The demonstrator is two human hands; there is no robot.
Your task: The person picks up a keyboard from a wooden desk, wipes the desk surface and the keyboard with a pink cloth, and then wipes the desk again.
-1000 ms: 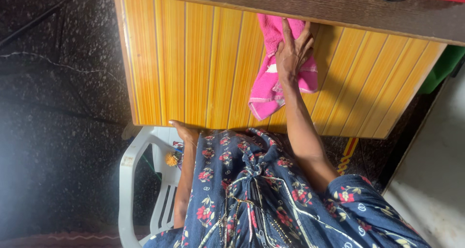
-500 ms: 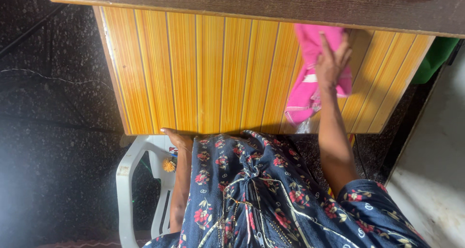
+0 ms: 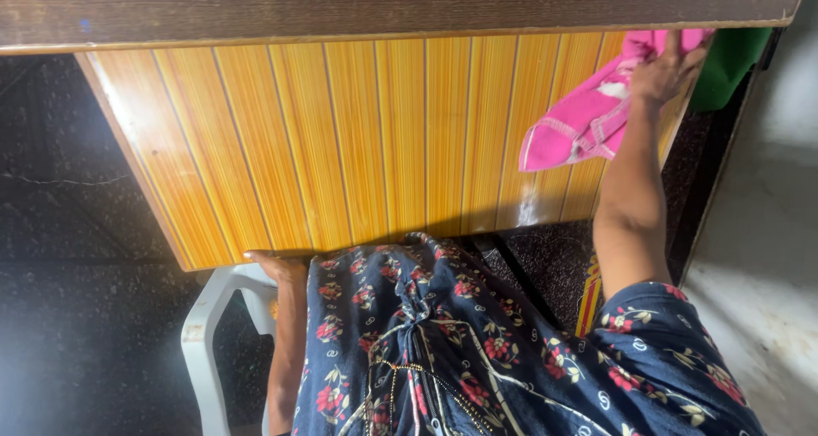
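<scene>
The pink cloth (image 3: 588,117) lies against the orange striped panel (image 3: 358,138) at its far right edge, just under the dark tabletop (image 3: 341,6), with dark floor (image 3: 77,215) open to the panel's left and a pale floor strip (image 3: 758,257) beyond its right edge. The right hand (image 3: 669,70) reaches up with the arm stretched, its grip spread flat and pressing the cloth to the panel. The left hand (image 3: 277,266) rests at the panel's bottom edge above a white plastic chair (image 3: 204,334); whether its grip is spread or pressed together cannot be told.
</scene>
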